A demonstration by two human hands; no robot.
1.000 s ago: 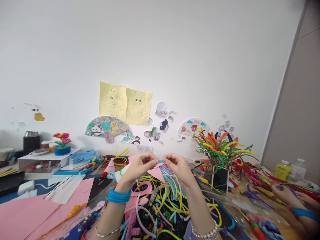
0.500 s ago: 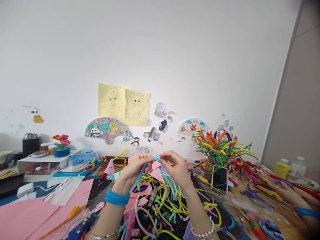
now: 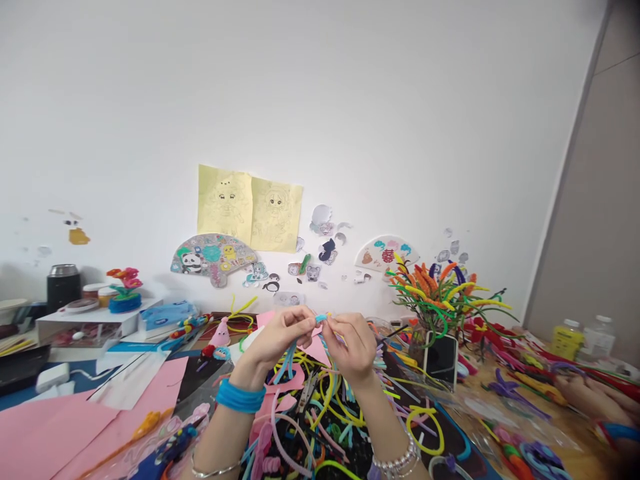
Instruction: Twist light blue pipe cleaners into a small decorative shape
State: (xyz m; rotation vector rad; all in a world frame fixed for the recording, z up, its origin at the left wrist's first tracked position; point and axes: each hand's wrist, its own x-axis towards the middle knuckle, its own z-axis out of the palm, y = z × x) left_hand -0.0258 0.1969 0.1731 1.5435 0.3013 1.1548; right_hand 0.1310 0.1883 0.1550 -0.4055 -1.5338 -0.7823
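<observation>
A light-blue pipe cleaner [image 3: 321,319] is pinched between both hands above the middle of the cluttered table. My left hand [image 3: 291,330], with a blue band on the wrist, closes thumb and fingers on its left end; blue strands [image 3: 287,363] hang below the palm. From the other side my right hand [image 3: 351,343] grips it with bent fingers, the fingertips almost meeting the left thumb. Under the hands lie loose yellow, blue and pink pipe cleaners [image 3: 333,407] in a tangle. Part of the held piece is hidden by the fingers.
Pink paper sheets [image 3: 55,427] cover the left side. A pot of pipe-cleaner flowers [image 3: 435,293] stands at right behind a phone [image 3: 441,360]. Another person's hands [image 3: 585,393] are at the far right. A white shelf [image 3: 90,327] and black flask [image 3: 64,285] are at left.
My right hand has turned inward and its fingers have curled closer to my left fingertips. Less of the light-blue piece shows between the hands.
</observation>
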